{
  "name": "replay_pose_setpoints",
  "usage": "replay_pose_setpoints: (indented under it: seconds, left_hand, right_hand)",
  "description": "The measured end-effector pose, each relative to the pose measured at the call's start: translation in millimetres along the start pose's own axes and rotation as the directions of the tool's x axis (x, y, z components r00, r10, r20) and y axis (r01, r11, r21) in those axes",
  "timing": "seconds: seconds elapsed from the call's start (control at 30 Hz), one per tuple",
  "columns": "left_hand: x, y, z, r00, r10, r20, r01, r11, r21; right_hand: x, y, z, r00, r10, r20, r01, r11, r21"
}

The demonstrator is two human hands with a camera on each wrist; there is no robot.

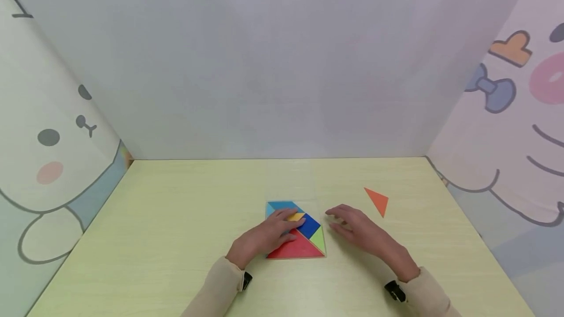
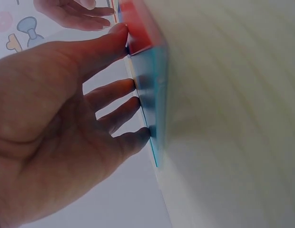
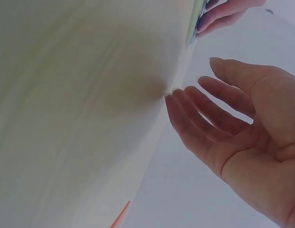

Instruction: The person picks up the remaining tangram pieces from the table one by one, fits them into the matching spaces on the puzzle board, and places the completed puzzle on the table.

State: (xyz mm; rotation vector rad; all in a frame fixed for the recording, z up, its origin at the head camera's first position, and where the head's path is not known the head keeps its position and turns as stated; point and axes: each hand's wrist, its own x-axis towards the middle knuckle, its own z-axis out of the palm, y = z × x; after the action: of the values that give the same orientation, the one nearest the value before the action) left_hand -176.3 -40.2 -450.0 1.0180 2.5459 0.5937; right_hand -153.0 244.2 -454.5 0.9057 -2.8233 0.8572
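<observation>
A shallow clear tray on the table holds several coloured tangram pieces: a red triangle, a dark blue piece, a light green triangle, a yellow piece and light blue pieces. My left hand lies over the tray's left part, fingers spread and fingertips touching the pieces; the palm hides some of them. Right of the tray, my right hand holds nothing, its fingers relaxed and slightly bent, fingertips close to the tabletop. An orange triangle lies beyond it, apart from the tray.
A faint transparent panel lies flat on the pale wooden table behind the tray. A plain grey wall rises at the table's back edge. Printed cartoon panels stand at both sides.
</observation>
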Motion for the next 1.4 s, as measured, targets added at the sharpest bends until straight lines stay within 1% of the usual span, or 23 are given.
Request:
replay_pose_setpoints:
  seconds: [0.13, 0.27, 0.37, 0.47, 0.63, 0.77, 0.93, 1.3, 1.4]
  left_hand:
    - [-0.1, -0.3, 0.4, 1.000, -0.001, 0.002, 0.001, 1.000, -0.008]
    - [-0.2, -0.4, 1.0, 1.000, -0.010, 0.006, 0.010, 1.000, -0.012]
    - [-0.3, -0.2, 0.7, 1.000, -0.011, 0.006, 0.011, 1.000, -0.006]
    - [-0.5, -0.2, 0.7, 1.000, -0.006, 0.003, 0.006, 1.000, 0.001]
    - [-0.7, -0.3, 0.9, 1.000, 0.002, -0.004, -0.002, 1.000, 0.003]
    - [-0.6, -0.4, 1.3, 1.000, 0.005, -0.010, -0.005, 1.000, 0.007]
    - [-1.0, -0.1, 1.1, 1.000, 0.002, -0.007, -0.002, 1.000, 0.009]
    - [-1.1, 0.6, 1.0, 1.000, 0.006, 0.000, -0.006, 1.000, 0.021]
    - [-0.7, 0.3, 1.9, 1.000, 0.010, -0.004, -0.010, 0.999, 0.031]
  right_hand:
    - [-0.3, 4, -1, 0.999, 0.023, -0.047, -0.023, 1.000, -0.009]
    - [-0.6, 7, -2, 0.993, 0.083, -0.078, -0.082, 0.997, 0.010]
    - [-0.5, 8, -2, 0.985, 0.145, -0.090, -0.143, 0.989, 0.025]
    - [-0.5, 9, -3, 0.976, 0.189, -0.108, -0.187, 0.982, 0.027]
    - [-1.3, 10, -6, 0.962, 0.229, -0.152, -0.229, 0.973, 0.014]
    - [-1.7, 12, -9, 0.950, 0.274, -0.147, -0.274, 0.961, 0.017]
    - [-2.8, 14, -15, 0.942, 0.304, -0.143, -0.303, 0.953, 0.030]
    - [-7.5, 23, -21, 0.930, 0.332, -0.158, -0.330, 0.943, 0.040]
    - [-9.2, 26, -23, 0.923, 0.349, -0.163, -0.348, 0.937, 0.040]
